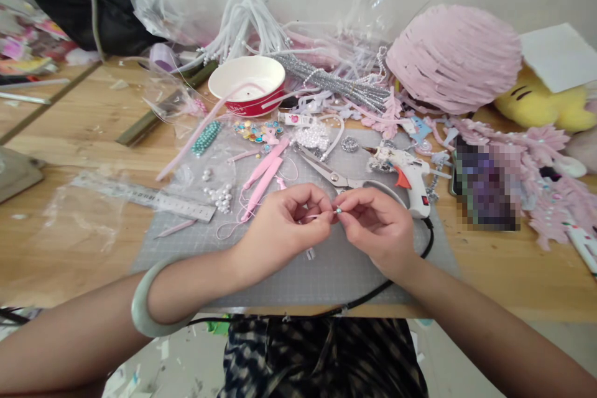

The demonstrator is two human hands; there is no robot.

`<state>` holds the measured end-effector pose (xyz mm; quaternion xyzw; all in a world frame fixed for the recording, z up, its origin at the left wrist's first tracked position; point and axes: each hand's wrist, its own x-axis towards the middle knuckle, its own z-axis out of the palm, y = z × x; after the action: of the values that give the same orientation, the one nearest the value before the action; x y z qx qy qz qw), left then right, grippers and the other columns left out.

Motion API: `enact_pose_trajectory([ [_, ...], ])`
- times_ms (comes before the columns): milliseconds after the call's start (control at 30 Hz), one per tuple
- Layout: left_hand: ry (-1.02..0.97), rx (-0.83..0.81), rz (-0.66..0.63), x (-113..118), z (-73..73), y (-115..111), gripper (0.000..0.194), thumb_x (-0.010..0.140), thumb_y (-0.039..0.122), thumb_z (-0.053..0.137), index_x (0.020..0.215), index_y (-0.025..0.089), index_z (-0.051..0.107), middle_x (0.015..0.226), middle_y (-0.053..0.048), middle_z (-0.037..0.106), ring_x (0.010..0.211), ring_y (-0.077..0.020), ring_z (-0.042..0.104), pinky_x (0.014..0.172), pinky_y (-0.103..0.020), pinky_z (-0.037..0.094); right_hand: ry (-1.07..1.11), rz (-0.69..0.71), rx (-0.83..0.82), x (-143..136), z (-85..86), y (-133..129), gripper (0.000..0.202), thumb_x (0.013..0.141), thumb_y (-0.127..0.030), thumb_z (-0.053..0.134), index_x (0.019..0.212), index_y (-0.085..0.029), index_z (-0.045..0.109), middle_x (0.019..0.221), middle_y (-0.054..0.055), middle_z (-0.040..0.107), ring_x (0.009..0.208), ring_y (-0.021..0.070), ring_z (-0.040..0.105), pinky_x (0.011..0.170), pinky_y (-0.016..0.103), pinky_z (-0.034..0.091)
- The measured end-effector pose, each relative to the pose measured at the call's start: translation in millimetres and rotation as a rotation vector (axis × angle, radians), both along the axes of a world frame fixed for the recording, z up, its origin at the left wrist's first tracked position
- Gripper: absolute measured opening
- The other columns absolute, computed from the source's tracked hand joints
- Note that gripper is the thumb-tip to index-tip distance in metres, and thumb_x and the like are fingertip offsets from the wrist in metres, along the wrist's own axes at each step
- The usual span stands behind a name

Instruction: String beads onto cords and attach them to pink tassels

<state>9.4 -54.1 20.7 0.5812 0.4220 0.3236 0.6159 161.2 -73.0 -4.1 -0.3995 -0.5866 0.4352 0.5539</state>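
Observation:
My left hand (286, 227) is closed in a pinch on a thin pink cord (308, 217), most of it hidden by the fingers. Fingertip to fingertip with it, my right hand (382, 230) pinches a small teal bead (338, 211) at the cord's end. Whether the cord passes through the bead, I cannot tell. Both hands hover over the grey cutting mat (280, 286). Just beyond them lie pink tassels (265, 185) with cord loops and a pair of scissors (321, 165). A white glue gun (410, 180) rests beyond my right hand.
White beads (221, 198), teal beads (205, 138) and a steel ruler (144, 196) lie to the left. Behind stand a red-and-white bowl (247, 90) and a large pink ball (454, 59). A phone (487, 183) is on the right; the glue gun's black cable (373, 293) crosses the front edge.

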Motion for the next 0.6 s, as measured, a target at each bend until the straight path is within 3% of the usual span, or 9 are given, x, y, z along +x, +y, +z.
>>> enact_pose_trajectory([
  [600,-0.071,-0.106,-0.005,-3.1,-4.4,1.2,0.011,0.073,0.026,0.058,0.071,0.015,0.054,0.060,0.004,0.048,0.048,-0.0078,0.049,0.045,-0.019,0.041,-0.023,-0.034,-0.011,-1.6,4.1,0.3,0.014,0.066,-0.007,0.060,0.071,-0.020,0.059,0.072,0.000,0.064,0.065,0.0102,0.062,0.060,0.020,0.053],
])
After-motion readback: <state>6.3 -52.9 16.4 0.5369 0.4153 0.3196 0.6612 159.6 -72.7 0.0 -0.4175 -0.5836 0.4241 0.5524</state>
